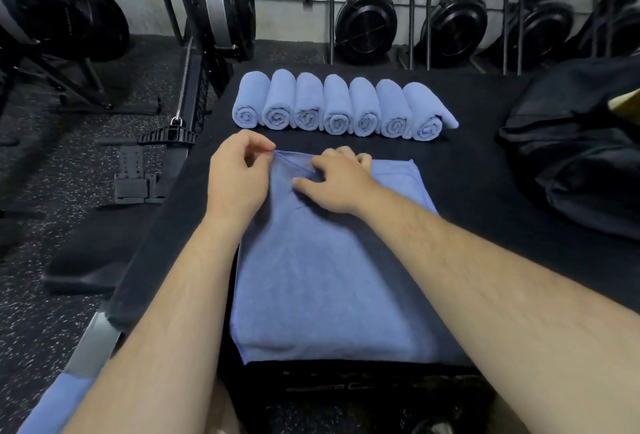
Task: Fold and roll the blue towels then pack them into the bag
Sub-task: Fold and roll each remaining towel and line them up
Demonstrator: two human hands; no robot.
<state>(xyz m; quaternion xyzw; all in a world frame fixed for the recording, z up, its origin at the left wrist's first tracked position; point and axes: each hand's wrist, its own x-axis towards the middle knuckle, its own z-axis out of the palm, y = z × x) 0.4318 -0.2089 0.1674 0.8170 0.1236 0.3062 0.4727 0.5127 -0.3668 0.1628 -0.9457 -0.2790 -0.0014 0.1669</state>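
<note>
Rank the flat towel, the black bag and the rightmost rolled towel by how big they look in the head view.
1. Flat towel, largest, though it lies nearest the camera.
2. Black bag, cut off by the right edge, so its full size is unsure.
3. Rightmost rolled towel, clearly smallest.

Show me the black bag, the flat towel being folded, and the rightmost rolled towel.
black bag [571, 170]: head view, its crumpled side.
flat towel [329, 277]: head view, its open middle.
rightmost rolled towel [427, 128]: head view, its spiral end.
</note>
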